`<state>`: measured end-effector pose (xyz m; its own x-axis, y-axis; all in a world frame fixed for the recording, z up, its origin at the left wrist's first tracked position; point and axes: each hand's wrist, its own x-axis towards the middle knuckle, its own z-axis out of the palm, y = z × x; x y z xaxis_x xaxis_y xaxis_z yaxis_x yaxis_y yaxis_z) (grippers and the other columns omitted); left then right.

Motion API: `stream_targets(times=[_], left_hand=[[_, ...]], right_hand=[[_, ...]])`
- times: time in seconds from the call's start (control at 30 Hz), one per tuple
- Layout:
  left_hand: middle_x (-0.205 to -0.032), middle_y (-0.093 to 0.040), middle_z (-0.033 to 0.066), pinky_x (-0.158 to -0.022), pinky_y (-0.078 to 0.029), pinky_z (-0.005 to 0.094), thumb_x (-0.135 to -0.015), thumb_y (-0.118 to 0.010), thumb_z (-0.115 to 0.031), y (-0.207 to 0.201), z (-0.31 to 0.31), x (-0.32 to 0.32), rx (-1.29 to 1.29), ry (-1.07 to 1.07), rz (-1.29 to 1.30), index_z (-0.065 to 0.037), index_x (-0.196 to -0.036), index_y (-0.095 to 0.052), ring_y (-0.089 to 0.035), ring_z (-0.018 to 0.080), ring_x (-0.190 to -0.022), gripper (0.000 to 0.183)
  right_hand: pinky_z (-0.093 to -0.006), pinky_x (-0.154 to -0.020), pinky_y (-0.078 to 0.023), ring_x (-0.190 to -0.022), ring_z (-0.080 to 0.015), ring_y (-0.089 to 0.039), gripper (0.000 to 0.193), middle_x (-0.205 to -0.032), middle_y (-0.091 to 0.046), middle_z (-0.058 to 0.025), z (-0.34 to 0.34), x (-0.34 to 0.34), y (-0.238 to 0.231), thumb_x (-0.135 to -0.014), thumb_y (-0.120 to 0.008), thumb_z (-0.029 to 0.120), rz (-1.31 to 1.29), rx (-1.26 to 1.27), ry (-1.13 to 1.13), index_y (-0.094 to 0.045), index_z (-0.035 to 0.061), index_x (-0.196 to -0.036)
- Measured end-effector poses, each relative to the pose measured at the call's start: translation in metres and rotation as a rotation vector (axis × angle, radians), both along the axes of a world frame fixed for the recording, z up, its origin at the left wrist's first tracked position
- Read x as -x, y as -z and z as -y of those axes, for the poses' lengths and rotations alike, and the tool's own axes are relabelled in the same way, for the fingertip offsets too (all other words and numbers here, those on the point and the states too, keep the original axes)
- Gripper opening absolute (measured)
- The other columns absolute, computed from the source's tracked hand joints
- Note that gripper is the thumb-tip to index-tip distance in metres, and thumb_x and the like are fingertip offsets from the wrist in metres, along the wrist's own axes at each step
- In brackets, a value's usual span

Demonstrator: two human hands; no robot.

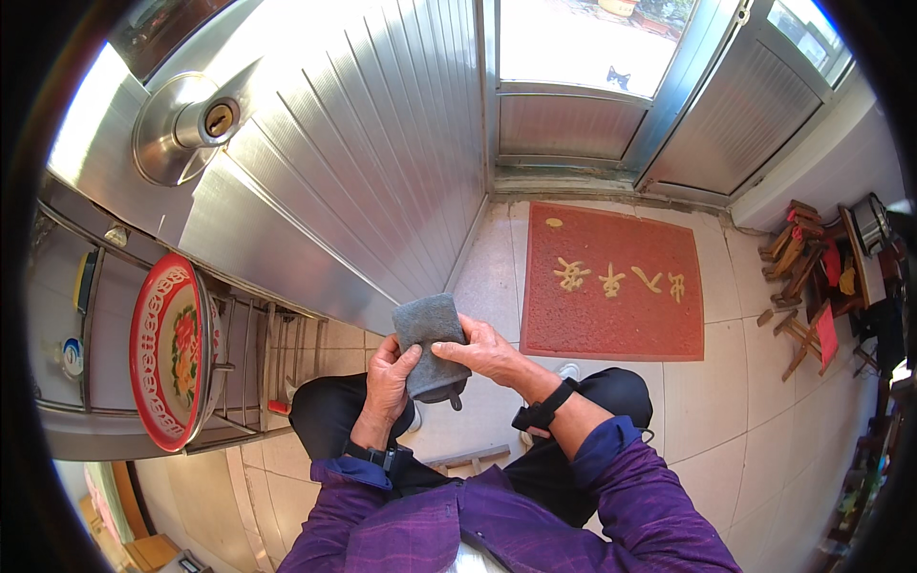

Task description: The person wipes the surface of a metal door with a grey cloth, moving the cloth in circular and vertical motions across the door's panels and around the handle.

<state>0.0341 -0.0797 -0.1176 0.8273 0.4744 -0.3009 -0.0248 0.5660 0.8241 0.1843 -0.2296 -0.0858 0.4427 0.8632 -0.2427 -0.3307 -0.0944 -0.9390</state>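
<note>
A folded grey cloth is held in front of me, above my knees. My left hand grips its left edge, with the thumb on top. From the other side my right hand holds it, its thumb pressed flat on the upper face and the fingers behind. A loose darker corner with a small loop hangs at the cloth's lower end. What lies beneath the cloth is hidden.
Close on my left stands a metal door with a round knob. Below it, a red floral tray leans on a rack. Ahead lies a red doormat; a cat is outside the far door. Wooden stools are stacked at right.
</note>
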Motion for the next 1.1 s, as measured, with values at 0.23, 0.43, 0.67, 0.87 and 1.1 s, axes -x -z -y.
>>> stream_targets(times=[0.23,0.43,0.67,0.87,1.1], left_hand=[[-0.119,-0.070,0.0071,-0.099,-0.053,0.0332,-0.097,-0.074,-0.010,0.0028,-0.0009,0.0003,-0.024,0.052,-0.035,0.000,-0.129,-0.061,-0.067,0.0157,-0.106,0.037],[-0.117,-0.071,0.0057,-0.100,-0.051,0.0334,-0.097,-0.075,-0.015,0.0039,0.0014,0.0032,-0.060,0.182,-0.082,-0.001,-0.130,-0.064,-0.066,0.0154,-0.106,0.037],[-0.115,-0.072,0.0042,-0.097,-0.052,0.0315,-0.097,-0.074,-0.013,0.0065,-0.0004,0.0030,-0.117,0.123,-0.064,-0.002,-0.125,-0.068,-0.066,0.0133,-0.105,0.030],[-0.115,-0.072,0.0038,-0.096,-0.052,0.0304,-0.097,-0.075,-0.012,0.0064,0.0014,0.0012,-0.113,0.088,-0.045,-0.002,-0.124,-0.068,-0.066,0.0126,-0.103,0.030],[-0.115,-0.073,0.0036,-0.096,-0.053,0.0303,-0.096,-0.076,-0.012,0.0050,0.0014,0.0000,-0.092,0.088,-0.040,-0.003,-0.124,-0.068,-0.066,0.0124,-0.103,0.030]], right_hand=[[-0.0346,-0.094,-0.052,-0.103,-0.0165,-0.063,0.048,-0.113,-0.070,-0.0071,0.0015,-0.0042,0.0041,-0.085,-0.068,0.004,0.056,0.029,-0.010,-0.062,0.0017,-0.132],[-0.0343,-0.094,-0.052,-0.104,-0.0157,-0.062,0.047,-0.114,-0.069,-0.0070,0.0036,-0.0075,0.0025,-0.086,-0.071,0.007,-0.014,-0.055,0.022,-0.062,0.0014,-0.132],[-0.0344,-0.094,-0.053,-0.103,-0.0163,-0.062,0.047,-0.115,-0.069,-0.0072,0.0033,-0.0040,-0.0019,-0.088,-0.075,0.010,0.057,0.026,-0.035,-0.062,0.0014,-0.132],[-0.0344,-0.094,-0.053,-0.102,-0.0155,-0.063,0.040,-0.114,-0.070,-0.0056,0.0018,-0.0031,0.0013,-0.089,-0.071,0.002,0.011,0.031,-0.041,-0.064,0.0009,-0.128],[-0.0344,-0.094,-0.054,-0.101,-0.0150,-0.063,0.036,-0.111,-0.071,-0.0048,0.0005,-0.0041,0.0024,-0.090,-0.069,0.001,0.020,0.081,-0.040,-0.067,0.0007,-0.125]])
